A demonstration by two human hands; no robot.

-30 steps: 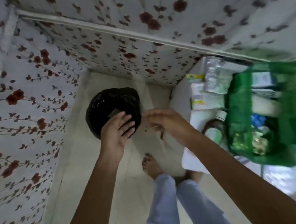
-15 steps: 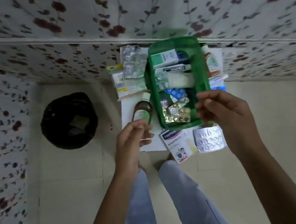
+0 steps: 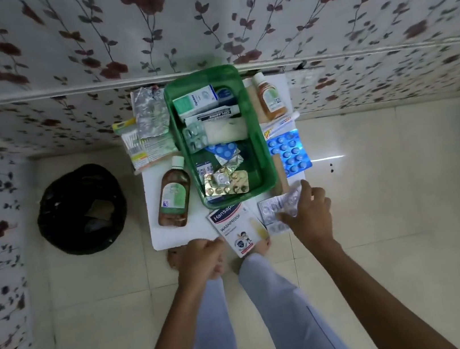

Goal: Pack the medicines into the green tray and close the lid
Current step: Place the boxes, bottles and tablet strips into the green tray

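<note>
The green tray stands on a small white table, holding boxes, gauze and blister strips. My right hand rests on a silver blister strip at the table's front right corner, fingers closing around it. My left hand hangs in a loose fist below the table's front edge, holding nothing. A Hansaplast box lies between the hands. A large brown bottle lies left of the tray. A small brown bottle and a blue blister strip lie to its right.
A black bin stands on the tiled floor left of the table. Cotton buds and foil packs lie at the table's back left. Flowered walls close in behind and on the left. My legs and bare feet are under the table's front edge.
The view swung from the bin to the table. My right hand dropped from the tray's front rim onto the silver blister strip. My left hand pulled back and closed into a fist.
</note>
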